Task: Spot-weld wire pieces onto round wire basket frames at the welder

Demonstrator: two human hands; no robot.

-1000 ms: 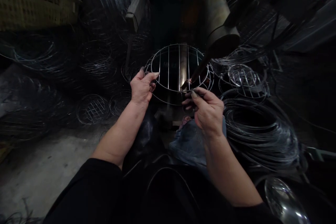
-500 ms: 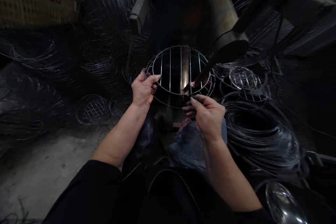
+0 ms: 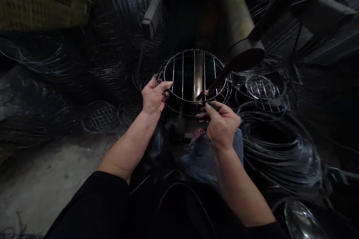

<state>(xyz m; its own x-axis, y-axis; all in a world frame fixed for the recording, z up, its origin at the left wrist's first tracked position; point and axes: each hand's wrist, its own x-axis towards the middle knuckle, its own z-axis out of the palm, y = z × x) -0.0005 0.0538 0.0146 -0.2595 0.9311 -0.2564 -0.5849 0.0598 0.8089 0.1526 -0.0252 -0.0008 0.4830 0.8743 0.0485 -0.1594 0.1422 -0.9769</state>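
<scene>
Head view: your left hand (image 3: 153, 97) is clenched on the near-left rim of a round wire grille (image 3: 193, 78), thumb over the ring and fingers curled beneath it. Your right hand (image 3: 223, 123) pinches the grille's near edge between thumb and fingertips, just where a dark rod-like electrode (image 3: 217, 82) comes down onto the wire. The grille sits tilted toward you, its straight cross-bars running away from you inside a double ring, held in the air in front of your knees.

Over the last second both grips have stayed put on the grille, and it has hardly shifted against the electrode; only the framing has crept a little. You are holding it steady at one contact point on the near edge, which looks like one joint being worked rather than a turn to the next.

Behind the grille stands a pale upright column (image 3: 234, 15), and a heavy dark arm (image 3: 280, 3) slants down from the upper right to the cap above the electrode. To the right of the grille lie a smaller finished grille (image 3: 262, 87) and a thick coil of wire rings (image 3: 277, 145). To the left of the grille, two flat mesh rounds (image 3: 99, 115) rest on the concrete floor (image 3: 42, 179) among loose hoops. Below the grille, your blue-jeaned knee (image 3: 204, 155) shows between your forearms.
</scene>
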